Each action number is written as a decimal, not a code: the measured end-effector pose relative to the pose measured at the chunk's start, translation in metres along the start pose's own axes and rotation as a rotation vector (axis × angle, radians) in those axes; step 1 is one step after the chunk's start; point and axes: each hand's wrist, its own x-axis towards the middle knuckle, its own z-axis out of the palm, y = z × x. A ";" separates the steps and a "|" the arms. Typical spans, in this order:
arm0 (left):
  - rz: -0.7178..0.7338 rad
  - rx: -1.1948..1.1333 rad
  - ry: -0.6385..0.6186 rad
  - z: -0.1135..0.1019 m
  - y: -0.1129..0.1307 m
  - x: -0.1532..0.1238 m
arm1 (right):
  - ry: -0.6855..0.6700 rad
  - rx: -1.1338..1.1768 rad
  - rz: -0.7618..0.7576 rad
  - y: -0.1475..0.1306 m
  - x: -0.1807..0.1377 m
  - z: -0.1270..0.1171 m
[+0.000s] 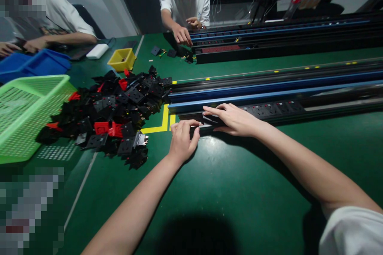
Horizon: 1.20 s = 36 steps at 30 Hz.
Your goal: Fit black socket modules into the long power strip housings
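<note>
A long black rail lies across the table with a row of black socket modules set in it. At its left end my left hand is closed, its bent fingers and thumb on the rail's end. Just to the right, my right hand spans the rail, fingers at the far side and thumb at the near side. Part of a dark piece shows beneath its fingers; its kind is hidden. Behind the rail runs a blue strip, close to my right fingertips.
A heap of black and red socket modules lies left, beside a green basket. Beyond are blue bins and a yellow bin. Two people sit across the table, one with a hand at further black rails.
</note>
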 end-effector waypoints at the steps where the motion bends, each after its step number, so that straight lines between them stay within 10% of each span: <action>1: -0.009 -0.019 0.000 -0.001 0.001 0.001 | 0.002 0.001 -0.005 0.000 0.000 0.000; 7: -0.121 -0.065 0.074 -0.027 0.002 0.018 | -0.014 -0.054 -0.044 0.000 0.000 0.002; 15: -0.404 0.433 0.100 -0.094 -0.050 0.045 | -0.049 -0.223 -0.104 -0.001 0.000 0.004; 24: -0.465 0.264 -0.541 -0.153 -0.102 0.035 | -0.026 -0.247 -0.138 0.001 0.000 0.006; 36: -0.804 0.336 -0.797 -0.182 -0.075 0.031 | -0.016 -0.109 -0.113 0.001 0.000 0.003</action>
